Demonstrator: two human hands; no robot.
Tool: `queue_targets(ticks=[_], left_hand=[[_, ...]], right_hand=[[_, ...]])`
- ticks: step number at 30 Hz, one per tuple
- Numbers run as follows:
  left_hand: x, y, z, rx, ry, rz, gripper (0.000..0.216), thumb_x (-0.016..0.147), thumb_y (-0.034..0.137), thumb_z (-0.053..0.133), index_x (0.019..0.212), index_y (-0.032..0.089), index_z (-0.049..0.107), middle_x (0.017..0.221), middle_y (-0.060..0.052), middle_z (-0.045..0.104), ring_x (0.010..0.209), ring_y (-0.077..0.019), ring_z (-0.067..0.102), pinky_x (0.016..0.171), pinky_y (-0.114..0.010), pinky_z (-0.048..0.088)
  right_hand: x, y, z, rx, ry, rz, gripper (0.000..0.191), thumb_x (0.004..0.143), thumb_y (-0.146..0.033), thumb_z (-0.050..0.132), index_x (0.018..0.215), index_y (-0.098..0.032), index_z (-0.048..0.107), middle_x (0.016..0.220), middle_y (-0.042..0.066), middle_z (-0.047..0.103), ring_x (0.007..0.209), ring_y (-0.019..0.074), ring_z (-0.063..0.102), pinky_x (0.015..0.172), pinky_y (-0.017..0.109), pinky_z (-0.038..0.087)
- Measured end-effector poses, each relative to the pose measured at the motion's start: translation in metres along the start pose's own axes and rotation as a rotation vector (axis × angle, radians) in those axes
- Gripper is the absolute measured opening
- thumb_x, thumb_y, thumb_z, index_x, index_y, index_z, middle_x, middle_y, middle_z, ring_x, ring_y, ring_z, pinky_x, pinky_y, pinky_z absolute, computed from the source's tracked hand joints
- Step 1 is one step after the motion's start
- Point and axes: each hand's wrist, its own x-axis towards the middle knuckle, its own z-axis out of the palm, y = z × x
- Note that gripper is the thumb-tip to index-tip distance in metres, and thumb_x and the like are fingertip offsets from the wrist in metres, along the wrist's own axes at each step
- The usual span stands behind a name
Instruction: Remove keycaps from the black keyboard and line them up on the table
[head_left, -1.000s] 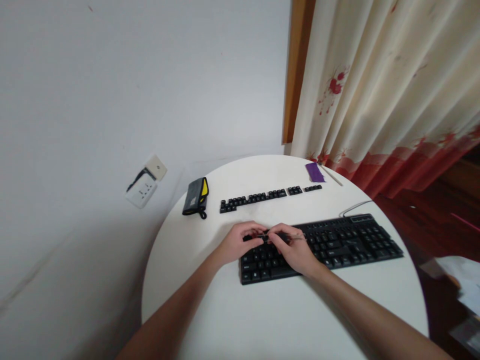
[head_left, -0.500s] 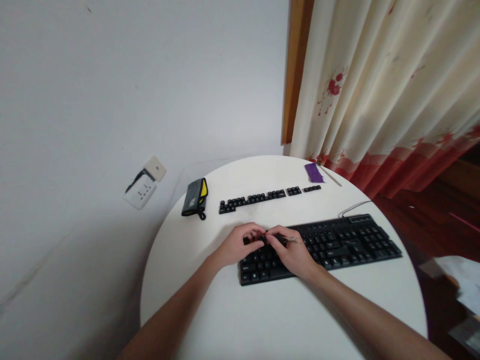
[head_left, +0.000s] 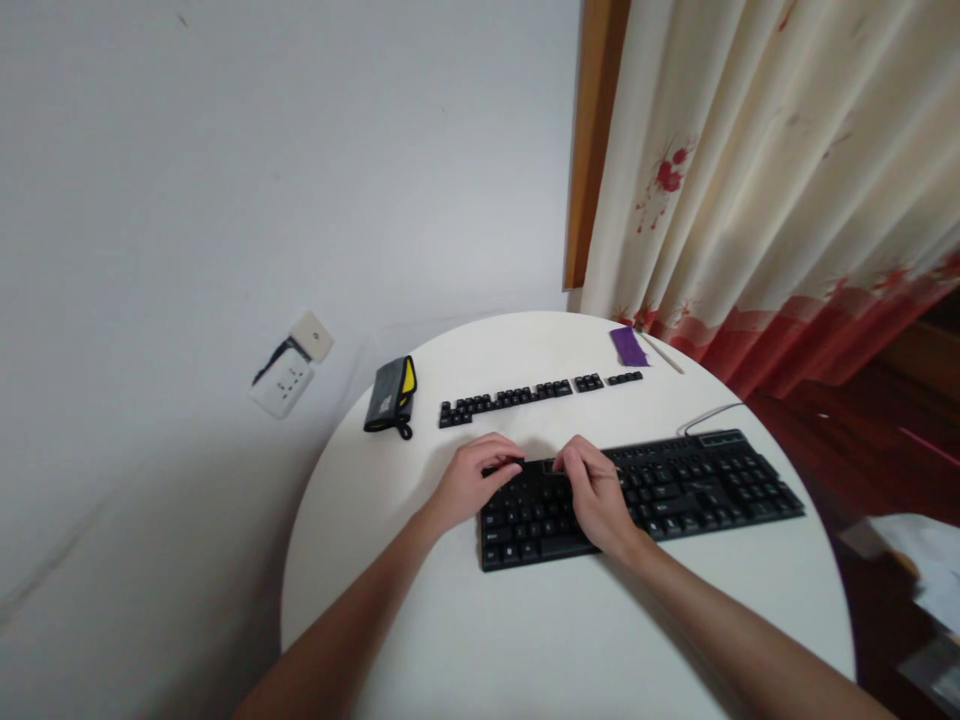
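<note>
A black keyboard (head_left: 675, 490) lies slightly angled on the round white table (head_left: 495, 640). At its upper left corner is my left hand (head_left: 469, 485), thumb and fingertips drawn close together; whatever is between them, if anything, is too dark and small to make out. My right hand (head_left: 600, 495) hovers over the keyboard's left half, its fingers closed on a thin metal tool (head_left: 555, 473) whose tip points left toward the upper row. The tool's exact kind is unclear. Beyond the keyboard, loose black keycaps (head_left: 514, 398) form a long row.
A grey and yellow pouch (head_left: 391, 393) rests at the table's left edge. Toward the back right lie a purple cloth (head_left: 628, 347) and a thin pale stick (head_left: 664, 354). The keyboard cable (head_left: 712, 412) runs off the right side. A wall and a curtain (head_left: 720, 200) border the table.
My hands have moved apart: the right has shifted slightly right and up with the tool, the left slightly left. The upper left keys between them now show. Keyboard and keycap row have stayed put.
</note>
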Motion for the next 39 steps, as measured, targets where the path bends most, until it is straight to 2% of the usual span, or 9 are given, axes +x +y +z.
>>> queue_targets(ticks=[3,6,11,19,27,39], left_hand=[[-0.0010,-0.0016,0.0017,-0.013,-0.008,-0.049,0.014,0.086,0.022,0.066,0.096,0.016,0.072,0.093,-0.007,0.069,0.086,-0.0166,0.065,0.080,-0.028,0.053],[-0.0020,-0.0016,0.0030,-0.029,-0.015,-0.083,0.013,0.084,0.023,0.067,0.092,0.015,0.072,0.089,-0.007,0.071,0.084,-0.0176,0.067,0.080,-0.029,0.053],[-0.0030,0.0015,0.0013,-0.028,-0.009,-0.062,0.013,0.080,0.024,0.071,0.090,0.015,0.073,0.088,-0.007,0.073,0.081,-0.0182,0.067,0.077,-0.029,0.052],[-0.0046,-0.0024,0.0008,-0.082,0.019,-0.076,0.014,0.076,0.024,0.075,0.087,0.015,0.073,0.084,-0.006,0.074,0.077,-0.0178,0.067,0.075,-0.029,0.053],[-0.0046,-0.0008,0.0003,-0.001,0.006,-0.029,0.011,0.076,0.023,0.076,0.084,0.016,0.074,0.080,-0.005,0.073,0.074,-0.0163,0.065,0.072,-0.027,0.050],[-0.0030,0.0035,0.0001,0.030,-0.003,-0.054,0.014,0.074,0.028,0.078,0.082,0.017,0.076,0.075,-0.004,0.074,0.067,-0.0161,0.063,0.066,-0.027,0.050]], right_hand=[[0.0006,-0.0018,-0.0031,-0.025,0.001,-0.139,0.035,0.102,-0.028,0.035,0.071,-0.020,0.050,0.080,0.003,0.051,0.079,0.0169,0.052,0.074,0.030,0.041],[0.0005,-0.0018,-0.0037,-0.039,-0.063,-0.220,0.031,0.101,-0.026,0.034,0.082,-0.019,0.057,0.095,0.008,0.055,0.095,0.0200,0.054,0.084,0.033,0.043],[-0.0018,0.0006,-0.0029,-0.145,-0.156,-0.200,0.025,0.100,-0.023,0.037,0.101,-0.022,0.062,0.086,0.005,0.059,0.080,0.0183,0.057,0.075,0.031,0.046],[-0.0041,0.0036,-0.0011,-0.309,-0.275,-0.218,0.016,0.094,-0.024,0.053,0.104,-0.023,0.065,0.086,0.004,0.059,0.074,0.0171,0.059,0.069,0.027,0.047],[-0.0051,0.0066,0.0013,-0.305,-0.273,-0.207,0.015,0.091,-0.024,0.058,0.104,-0.023,0.066,0.087,0.003,0.060,0.076,0.0170,0.061,0.070,0.027,0.048],[-0.0066,0.0049,0.0022,-0.297,-0.264,-0.219,0.016,0.089,-0.022,0.059,0.102,-0.023,0.068,0.087,0.004,0.062,0.074,0.0171,0.061,0.066,0.026,0.048]])
